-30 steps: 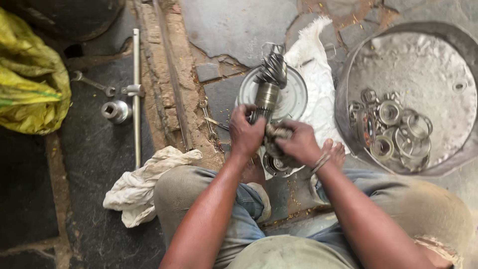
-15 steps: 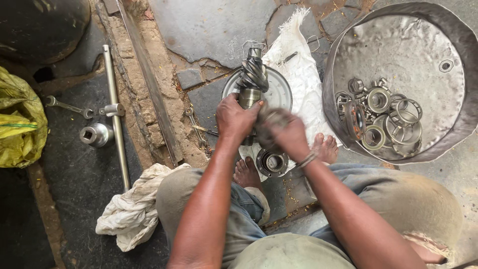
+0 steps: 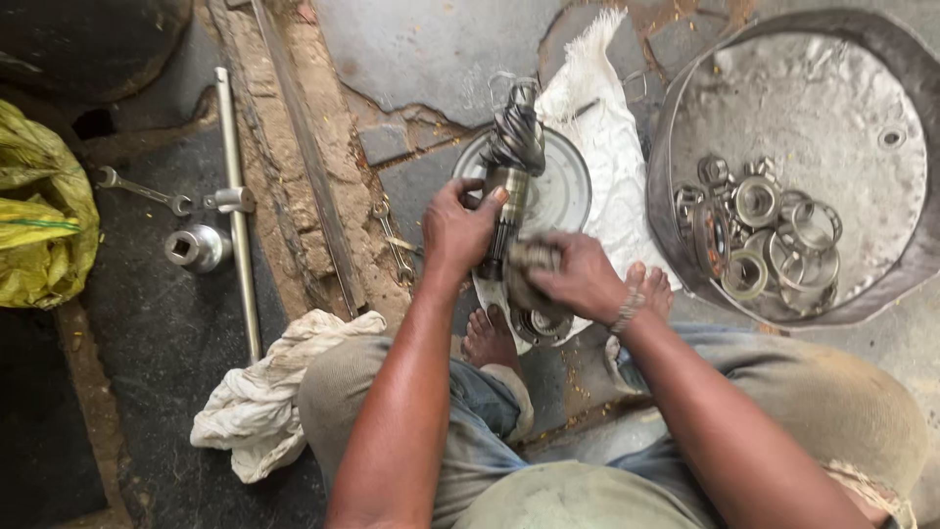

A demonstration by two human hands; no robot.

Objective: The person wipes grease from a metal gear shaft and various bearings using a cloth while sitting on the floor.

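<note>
Our right hand (image 3: pixel 580 276) has slid down the pinion shaft (image 3: pixel 507 186), fingers curled around a dirty rag (image 3: pixel 530 261) against it. Our left hand (image 3: pixel 458 227) clamps the shaft, standing over a metal disc (image 3: pixel 566 191). Right of the shaft, a tub (image 3: pixel 783 98) holds bearings (image 3: pixel 764 235).

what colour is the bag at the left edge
Yellow bag, with a thin green stripe; the head view shows it.

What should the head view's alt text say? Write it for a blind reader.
Seen from above, a left hand grips a steel pinion gear shaft while the right hand presses a grimy rag to it. A round metal tub of bearing rings sits nearby.
</note>
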